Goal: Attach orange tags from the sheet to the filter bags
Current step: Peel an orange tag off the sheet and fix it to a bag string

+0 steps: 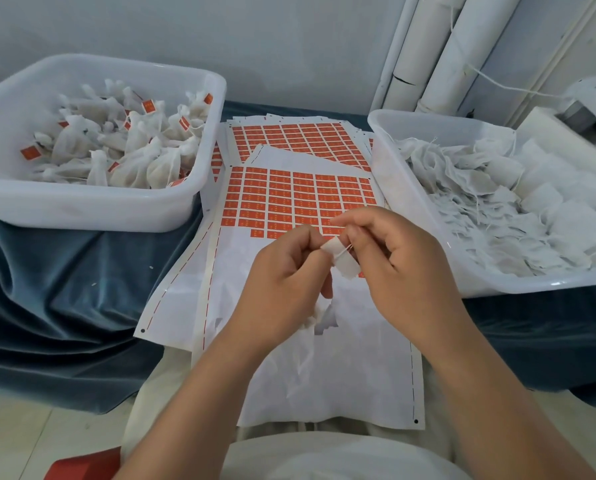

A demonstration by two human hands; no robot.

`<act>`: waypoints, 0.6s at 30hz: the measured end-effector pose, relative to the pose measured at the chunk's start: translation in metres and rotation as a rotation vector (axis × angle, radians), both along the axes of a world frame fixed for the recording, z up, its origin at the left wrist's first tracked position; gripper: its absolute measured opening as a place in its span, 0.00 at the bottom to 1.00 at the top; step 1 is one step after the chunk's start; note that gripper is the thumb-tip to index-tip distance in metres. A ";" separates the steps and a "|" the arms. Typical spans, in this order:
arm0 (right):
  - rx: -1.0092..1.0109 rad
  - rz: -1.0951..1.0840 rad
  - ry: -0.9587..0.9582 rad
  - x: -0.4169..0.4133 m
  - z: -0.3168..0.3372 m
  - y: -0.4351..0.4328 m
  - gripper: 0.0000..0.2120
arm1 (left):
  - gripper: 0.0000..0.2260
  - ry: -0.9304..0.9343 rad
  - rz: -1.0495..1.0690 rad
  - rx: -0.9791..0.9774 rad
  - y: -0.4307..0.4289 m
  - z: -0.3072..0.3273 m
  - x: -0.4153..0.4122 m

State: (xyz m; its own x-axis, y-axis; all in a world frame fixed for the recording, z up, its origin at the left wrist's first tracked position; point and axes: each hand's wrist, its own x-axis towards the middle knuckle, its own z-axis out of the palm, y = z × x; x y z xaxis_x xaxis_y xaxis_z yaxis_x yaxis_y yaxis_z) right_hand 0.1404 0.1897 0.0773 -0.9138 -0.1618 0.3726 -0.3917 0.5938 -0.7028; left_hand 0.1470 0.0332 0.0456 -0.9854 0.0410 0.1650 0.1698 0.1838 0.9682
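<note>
A sheet of orange tags [300,199] lies in the middle, its near part bare white backing. Just above it my left hand [286,271] grips a small white filter bag [341,259], whose lower part shows below the palm. My right hand [393,258] pinches the bag's thin string right next to the left fingers. Whether a tag is between my right fingers is hidden. The white tub on the left [92,202] holds filter bags with orange tags. The white tub on the right [383,161] holds untagged filter bags with loose strings.
A second tag sheet [296,136] lies further back under the first. Blue cloth [64,289] covers the table. White pipes [438,53] stand at the back right, with a white machine [587,109] behind the right tub. A red object [85,465] sits at the bottom left.
</note>
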 end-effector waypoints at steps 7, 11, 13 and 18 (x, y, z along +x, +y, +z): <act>-0.015 -0.010 -0.007 -0.001 -0.004 0.000 0.10 | 0.12 0.047 0.043 -0.036 0.001 -0.002 0.000; -0.094 0.014 -0.028 0.001 -0.006 -0.001 0.10 | 0.15 -0.035 0.035 0.108 0.000 0.004 0.001; -0.141 0.035 -0.020 0.002 -0.006 -0.001 0.11 | 0.22 -0.202 0.015 0.221 -0.003 0.009 0.001; -0.155 0.056 0.020 0.003 -0.006 -0.001 0.12 | 0.14 -0.388 -0.211 0.357 -0.013 0.008 -0.003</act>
State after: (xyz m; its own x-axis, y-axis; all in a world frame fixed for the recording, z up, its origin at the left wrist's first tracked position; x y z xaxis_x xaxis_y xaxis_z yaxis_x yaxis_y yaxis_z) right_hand 0.1436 0.1885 0.0708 -0.8971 -0.1511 0.4151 -0.4359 0.4556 -0.7762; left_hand 0.1440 0.0198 0.0538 -0.9532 0.2517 -0.1675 -0.2130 -0.1660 0.9628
